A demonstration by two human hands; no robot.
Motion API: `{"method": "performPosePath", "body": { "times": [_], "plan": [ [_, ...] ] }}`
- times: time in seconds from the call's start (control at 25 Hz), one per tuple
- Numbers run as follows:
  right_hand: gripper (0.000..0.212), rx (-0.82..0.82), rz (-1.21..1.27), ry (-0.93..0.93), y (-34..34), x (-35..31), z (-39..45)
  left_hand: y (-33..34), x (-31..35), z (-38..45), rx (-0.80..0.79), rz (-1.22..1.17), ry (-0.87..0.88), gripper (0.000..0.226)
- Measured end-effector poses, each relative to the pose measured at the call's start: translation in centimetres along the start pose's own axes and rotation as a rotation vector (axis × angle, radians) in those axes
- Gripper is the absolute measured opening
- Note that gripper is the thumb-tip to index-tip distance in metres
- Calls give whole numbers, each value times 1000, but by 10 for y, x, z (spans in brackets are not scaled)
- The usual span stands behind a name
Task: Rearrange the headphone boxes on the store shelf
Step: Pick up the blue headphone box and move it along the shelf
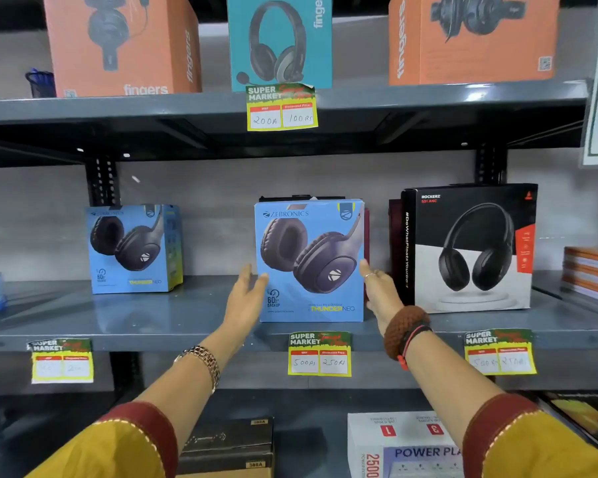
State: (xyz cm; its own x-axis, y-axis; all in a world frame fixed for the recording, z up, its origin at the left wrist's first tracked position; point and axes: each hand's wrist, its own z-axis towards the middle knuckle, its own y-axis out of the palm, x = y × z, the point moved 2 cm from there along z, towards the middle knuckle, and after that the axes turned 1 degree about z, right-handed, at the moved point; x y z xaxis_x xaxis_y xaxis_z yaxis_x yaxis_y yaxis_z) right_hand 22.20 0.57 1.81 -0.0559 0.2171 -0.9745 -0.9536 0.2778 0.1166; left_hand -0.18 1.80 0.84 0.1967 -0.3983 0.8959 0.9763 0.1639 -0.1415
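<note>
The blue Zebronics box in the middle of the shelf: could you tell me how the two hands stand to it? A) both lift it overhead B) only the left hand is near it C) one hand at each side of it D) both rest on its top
C: the left hand and the right hand flank the blue Zebronics box, open, one at each lower side edge, while it stands on the middle shelf.

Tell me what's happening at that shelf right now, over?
Both hands open, left hand and right hand flanking the middle blue cardboard headphone box. Box upright on grey metal shelf. Nothing blocking.

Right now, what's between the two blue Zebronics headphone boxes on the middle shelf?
Bare grey shelf, plus the left hand by the centre box, in the head view.
</note>
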Motion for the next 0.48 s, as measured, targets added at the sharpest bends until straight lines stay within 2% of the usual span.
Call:
{"method": "performPosePath", "body": {
  "times": [0.08,0.16,0.28,0.48],
  "plan": [
    [63,17,-94,-44,1,4,0,1,-5,3,-39,46,18,31],
    [58,17,-189,-105,1,13,0,0,-16,3,-58,91,9,25],
    [47,24,-274,-180,-1,18,-1,2,-19,3,-5,148,39,33],
    [24,96,-342,-220,-7,12,-2,3,-21,-4,98,77,98,43]
  ]
}}
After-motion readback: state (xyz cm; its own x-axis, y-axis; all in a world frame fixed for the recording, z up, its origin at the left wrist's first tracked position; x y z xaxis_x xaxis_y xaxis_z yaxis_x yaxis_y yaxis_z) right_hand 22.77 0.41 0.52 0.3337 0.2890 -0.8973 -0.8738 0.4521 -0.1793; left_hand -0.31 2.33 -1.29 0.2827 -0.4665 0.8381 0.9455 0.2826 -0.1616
